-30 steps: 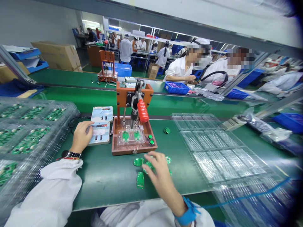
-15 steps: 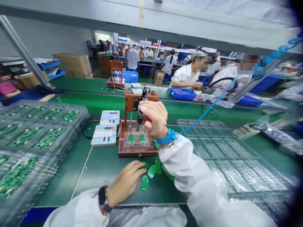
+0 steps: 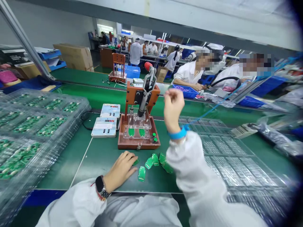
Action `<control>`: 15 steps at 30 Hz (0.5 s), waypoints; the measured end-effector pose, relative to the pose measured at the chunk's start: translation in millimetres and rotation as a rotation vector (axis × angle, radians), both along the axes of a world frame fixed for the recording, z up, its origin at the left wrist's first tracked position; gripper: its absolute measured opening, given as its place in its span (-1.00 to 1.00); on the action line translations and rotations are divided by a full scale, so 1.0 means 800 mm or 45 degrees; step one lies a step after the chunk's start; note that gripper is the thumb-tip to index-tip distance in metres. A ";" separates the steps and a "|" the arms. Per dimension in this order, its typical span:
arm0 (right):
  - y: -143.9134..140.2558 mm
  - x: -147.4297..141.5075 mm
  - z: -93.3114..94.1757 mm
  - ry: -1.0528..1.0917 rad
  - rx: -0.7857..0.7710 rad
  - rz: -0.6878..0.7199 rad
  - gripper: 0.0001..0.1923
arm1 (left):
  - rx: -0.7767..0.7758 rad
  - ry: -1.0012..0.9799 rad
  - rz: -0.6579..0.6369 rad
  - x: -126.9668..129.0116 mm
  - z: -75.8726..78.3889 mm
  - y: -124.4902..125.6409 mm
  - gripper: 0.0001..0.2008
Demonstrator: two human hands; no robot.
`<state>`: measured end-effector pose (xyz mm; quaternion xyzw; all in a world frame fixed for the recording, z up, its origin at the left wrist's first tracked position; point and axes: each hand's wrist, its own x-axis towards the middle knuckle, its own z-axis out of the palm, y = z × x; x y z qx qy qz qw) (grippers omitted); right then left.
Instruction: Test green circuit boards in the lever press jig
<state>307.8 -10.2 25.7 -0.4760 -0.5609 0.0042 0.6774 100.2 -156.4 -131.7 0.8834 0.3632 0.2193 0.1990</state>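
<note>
My left hand (image 3: 121, 168) lies on the green mat with its fingertips on a small green circuit board (image 3: 135, 162). Several more green boards (image 3: 155, 159) lie loose just right of it. My right hand (image 3: 173, 105) is raised in the air beside the brown press fixture (image 3: 138, 143), fingers loosely curled and holding nothing. The fixture's lever with the red knob (image 3: 148, 66) stands tilted up and back. Two green boards (image 3: 136, 132) sit under the clear plate in the fixture.
Two pale meters (image 3: 104, 127) stand left of the fixture. Stacked clear trays of green boards (image 3: 35, 126) fill the left side, and clear trays without boards (image 3: 224, 157) lie at the right. Across the green conveyor (image 3: 94, 94), people in white coats (image 3: 189, 74) work.
My right hand has let go of the lever and lifted away; the lever has swung up. My left hand moved from the meter down to the loose boards.
</note>
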 end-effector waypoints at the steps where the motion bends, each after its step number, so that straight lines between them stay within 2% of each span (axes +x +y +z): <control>1: -0.023 0.006 -0.036 0.035 -0.011 -0.021 -0.91 | -0.028 0.015 0.013 -0.006 0.001 -0.004 -0.67; 2: -0.046 0.009 -0.068 -0.014 -0.108 0.027 -0.89 | -0.060 0.027 0.020 -0.012 0.002 -0.008 -0.64; 4: -0.084 0.011 -0.118 -0.218 -0.315 0.245 -0.86 | -0.130 0.031 0.003 -0.019 0.003 -0.011 -0.58; 6: -0.105 0.009 -0.145 -0.428 -0.450 0.395 -0.85 | -0.181 0.019 -0.061 -0.021 0.003 -0.009 -0.50; 8: -0.108 0.006 -0.152 -0.644 -0.559 0.464 -0.73 | -0.202 0.012 -0.143 -0.020 0.003 -0.003 -0.41; 10: -0.100 0.006 -0.147 -0.818 -0.645 0.519 -0.68 | -0.215 0.003 -0.216 -0.018 0.003 0.003 -0.38; 15: -0.076 0.012 -0.128 -0.886 -0.649 0.718 -0.66 | -0.198 -0.070 -0.245 -0.017 -0.001 0.009 -0.44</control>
